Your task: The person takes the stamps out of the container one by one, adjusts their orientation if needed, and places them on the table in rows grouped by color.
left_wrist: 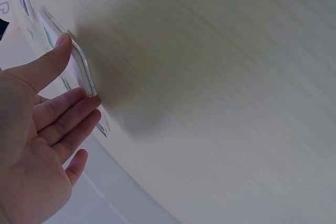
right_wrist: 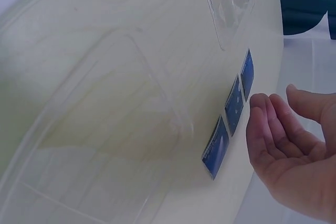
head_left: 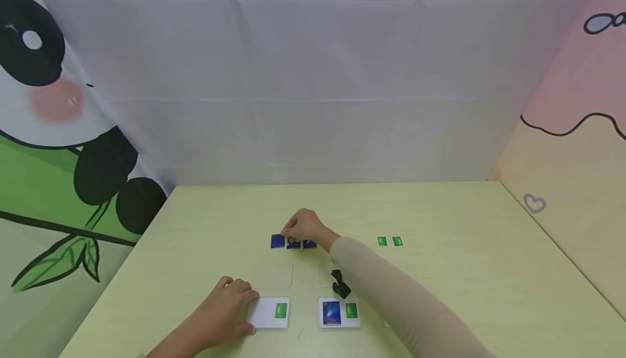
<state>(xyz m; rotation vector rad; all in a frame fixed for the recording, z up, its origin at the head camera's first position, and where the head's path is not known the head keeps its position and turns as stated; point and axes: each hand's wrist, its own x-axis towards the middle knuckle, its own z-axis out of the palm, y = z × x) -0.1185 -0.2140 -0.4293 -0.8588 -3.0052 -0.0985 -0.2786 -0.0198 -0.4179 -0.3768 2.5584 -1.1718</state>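
Note:
My left hand (head_left: 227, 310) holds a flat white case (head_left: 264, 313) by its left end, with the thumb (left_wrist: 59, 56) at one corner and the fingers at the other. A small green picture card (head_left: 281, 310) lies at the case's right side. Farther back, my right hand (head_left: 305, 225) is over a row of blue picture cards (right_wrist: 234, 105), partly covering them in the head view. The right wrist view shows its fingers loosely bent beside the cards, the thumb apart and nothing between them.
A second white case (head_left: 339, 324) carries a blue card (head_left: 331, 313) and a green card (head_left: 351, 310). Behind the cases lie clear plastic lids (head_left: 272, 286). Two green cards (head_left: 389, 241) lie right of my right forearm. White cloth (head_left: 313, 75) hangs behind the table.

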